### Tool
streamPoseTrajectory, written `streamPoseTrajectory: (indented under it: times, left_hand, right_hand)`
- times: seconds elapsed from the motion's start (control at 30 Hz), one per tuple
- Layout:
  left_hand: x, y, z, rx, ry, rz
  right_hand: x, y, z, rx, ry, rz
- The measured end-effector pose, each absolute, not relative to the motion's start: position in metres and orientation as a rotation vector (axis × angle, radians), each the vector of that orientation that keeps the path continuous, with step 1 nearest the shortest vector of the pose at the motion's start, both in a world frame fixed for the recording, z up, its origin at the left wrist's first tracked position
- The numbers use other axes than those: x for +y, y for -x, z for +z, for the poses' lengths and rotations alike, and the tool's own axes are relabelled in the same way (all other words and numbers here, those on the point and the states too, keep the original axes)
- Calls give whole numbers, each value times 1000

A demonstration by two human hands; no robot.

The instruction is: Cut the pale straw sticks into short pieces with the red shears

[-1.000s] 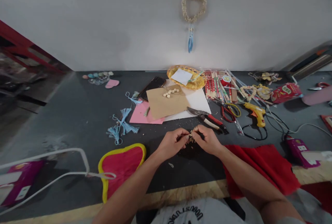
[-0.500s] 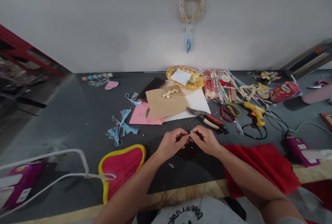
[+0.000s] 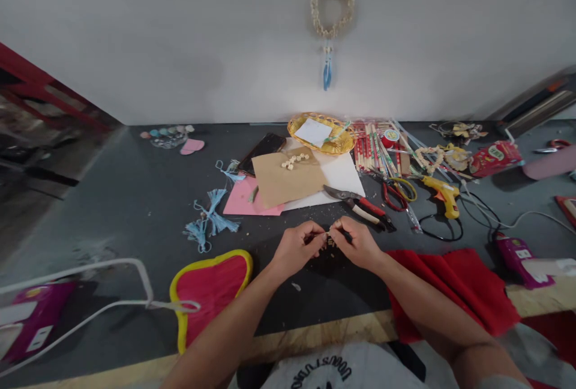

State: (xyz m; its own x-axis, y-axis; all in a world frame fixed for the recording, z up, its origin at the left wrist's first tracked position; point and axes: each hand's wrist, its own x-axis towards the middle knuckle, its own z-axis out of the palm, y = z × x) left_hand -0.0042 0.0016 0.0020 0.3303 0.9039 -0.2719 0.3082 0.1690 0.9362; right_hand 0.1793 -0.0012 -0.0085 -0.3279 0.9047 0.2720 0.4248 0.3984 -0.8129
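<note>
My left hand (image 3: 300,249) and my right hand (image 3: 357,244) meet above the dark table (image 3: 324,293), fingertips pinched close together. Between them is a small pale piece, too tiny to make out; both hands seem to grip it. Small pale bits lie on the table just beneath. Beyond my hands, pruning shears (image 3: 357,206) with one red and one white handle rest partly on a white sheet (image 3: 351,179). Several cream beads or small flowers (image 3: 294,161) lie on a brown paper sheet (image 3: 288,185).
Blue tassels (image 3: 213,215) and a pink-and-yellow pad (image 3: 211,293) lie left. Rightward are scissors (image 3: 398,194), a yellow glue gun (image 3: 443,196) with its cord, and red cloth (image 3: 454,287). A wicker basket (image 3: 333,143) stands behind. A heart-shaped wreath (image 3: 332,32) hangs on the wall.
My hands stay pinched together in nearly the same place, with only slight finger movement. The whole view has shifted a little. Nothing on the table has visibly moved.
</note>
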Motion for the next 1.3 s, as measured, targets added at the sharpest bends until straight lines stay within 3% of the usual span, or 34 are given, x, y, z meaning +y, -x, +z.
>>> streamPoseTrajectory:
  times: [0.27,0.47,0.63,0.87,1.17,1.3]
  left_hand:
    - [0,3,3,1217,-1334,658]
    - [8,10,4,1138,-1026,833]
    - [12,12,8,1063,-849,915]
    - [15,13,9,1012,-737,1008]
    - [16,13,7,995,-728,1055]
    - [15,14,7,993,-733,1061]
  right_hand:
    - [0,-182,-11,-1947,1125,774]
    - [10,-186,-18,-2204,1078,398]
    - [12,-189,-17,-2339,1056,303]
    - [26,-235,-11,-2184,1498,52]
    - [27,-237,-16,-2274,1720,10]
    - [26,-234,-8,-1928,1615,263]
